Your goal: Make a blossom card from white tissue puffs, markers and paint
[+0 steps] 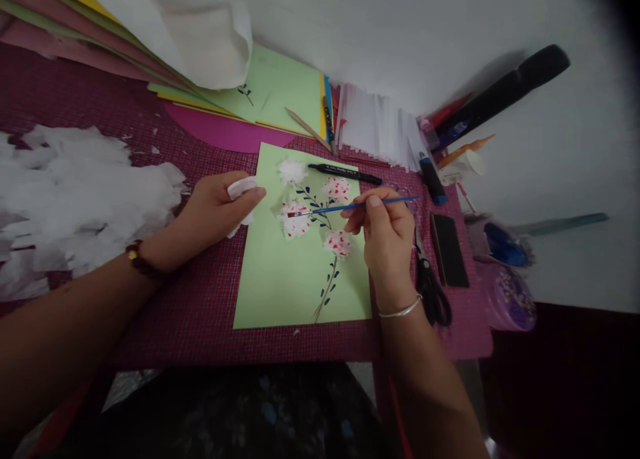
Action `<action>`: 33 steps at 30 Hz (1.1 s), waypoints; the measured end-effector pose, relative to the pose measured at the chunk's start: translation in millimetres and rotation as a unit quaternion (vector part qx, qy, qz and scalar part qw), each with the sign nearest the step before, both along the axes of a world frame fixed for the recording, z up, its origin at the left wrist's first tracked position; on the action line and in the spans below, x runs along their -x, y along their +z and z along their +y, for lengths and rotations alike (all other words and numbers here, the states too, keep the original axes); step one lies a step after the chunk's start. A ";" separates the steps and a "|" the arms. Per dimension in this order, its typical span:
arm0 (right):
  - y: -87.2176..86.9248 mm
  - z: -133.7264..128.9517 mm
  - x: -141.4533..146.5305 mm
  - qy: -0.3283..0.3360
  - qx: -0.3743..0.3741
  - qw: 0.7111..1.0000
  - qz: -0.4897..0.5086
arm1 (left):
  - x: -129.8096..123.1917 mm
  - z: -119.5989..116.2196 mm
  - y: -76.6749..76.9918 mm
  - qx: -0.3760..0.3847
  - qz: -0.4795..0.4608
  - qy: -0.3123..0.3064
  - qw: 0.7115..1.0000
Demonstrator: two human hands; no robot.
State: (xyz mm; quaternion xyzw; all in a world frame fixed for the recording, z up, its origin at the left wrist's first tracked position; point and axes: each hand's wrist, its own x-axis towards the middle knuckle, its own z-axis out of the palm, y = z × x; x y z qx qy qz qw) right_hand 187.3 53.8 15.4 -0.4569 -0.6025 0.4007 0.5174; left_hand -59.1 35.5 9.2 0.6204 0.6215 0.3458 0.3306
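Observation:
A light green sheet of paper [280, 286] lies on the checked tablecloth, bearing a drawn stem with dark leaves and several fluffy white flowers. Red dabs mark three of them; the upper left white flower [293, 172] is plain. My right hand [387, 229] pinches a thin blue paintbrush [345, 207], its reddish bristle end over the left red-dotted flower [296, 219]. Whether the bristles touch it I cannot tell. At the sheet's left edge, my left hand [220, 202] is closed on a folded white tissue [242, 187]. A black marker [345, 173] rests across the sheet's top.
A heap of white tissue pieces [85, 192] covers the left side. Behind are coloured paper sheets [285, 79], a pencil [306, 127] and a stack of white strips [375, 122]. Black-handled scissors [433, 289], a dark phone-like slab [449, 249] and a purple tub [510, 299] stand right.

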 end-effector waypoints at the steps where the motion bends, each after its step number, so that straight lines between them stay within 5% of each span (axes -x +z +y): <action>1: -0.3 -0.5 1.3 -0.002 -0.004 1.000 -0.002 | 0.0 0.3 -0.4 -0.004 -0.001 -0.002 1.000; 10: -4.4 -1.9 6.9 0.046 -0.014 0.998 -0.036 | -1.2 1.6 -3.9 -0.031 -0.006 -0.005 0.999; 23: 1.1 -4.8 11.3 -0.009 -0.026 1.000 -0.013 | 0.4 1.4 -1.2 -0.012 0.006 -0.006 1.000; 33: -6.3 -6.2 14.6 0.038 -0.045 0.996 -0.062 | -1.0 1.7 -3.4 -0.019 0.028 0.012 0.999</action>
